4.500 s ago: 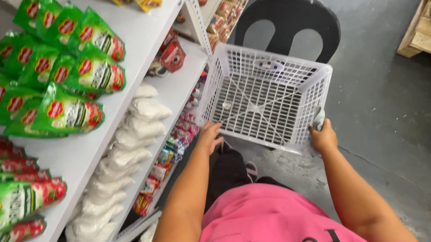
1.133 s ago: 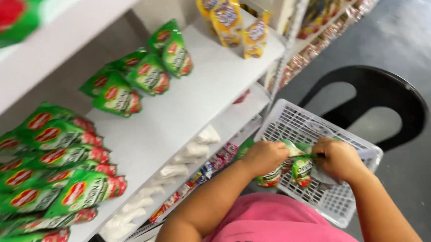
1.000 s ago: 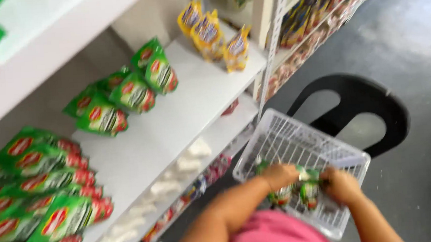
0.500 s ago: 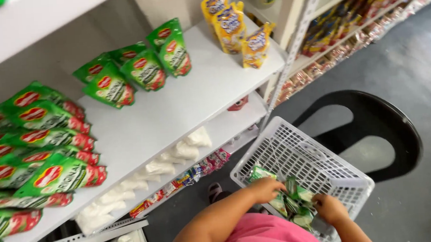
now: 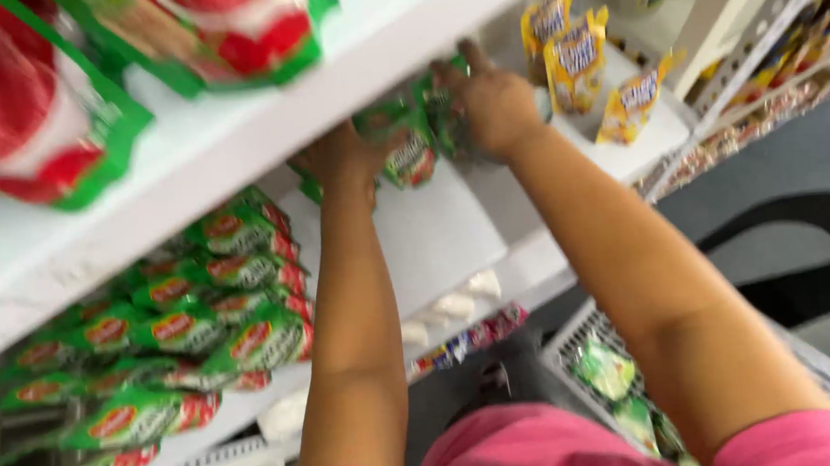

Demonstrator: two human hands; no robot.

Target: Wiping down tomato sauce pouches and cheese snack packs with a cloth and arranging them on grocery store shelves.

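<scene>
Both hands up at the white shelf (image 5: 435,241). Left hand (image 5: 348,160) grips a green-red pouch (image 5: 408,152) w/ curled fingers; right hand (image 5: 489,104), just beside it, pinches another green pouch (image 5: 446,116). Pouches upright, between hands. Basket (image 5: 576,348) well below.

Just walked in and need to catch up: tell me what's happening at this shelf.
A person in a pink top reaches both arms up to a white shelf. The left hand and the right hand each grip green packets at the shelf's back. Yellow packets stand to the right of them, and more green packets lie piled at the left. Below, a white basket holds a few green packets. The view is blurred, so the exact grip is unclear.
</scene>
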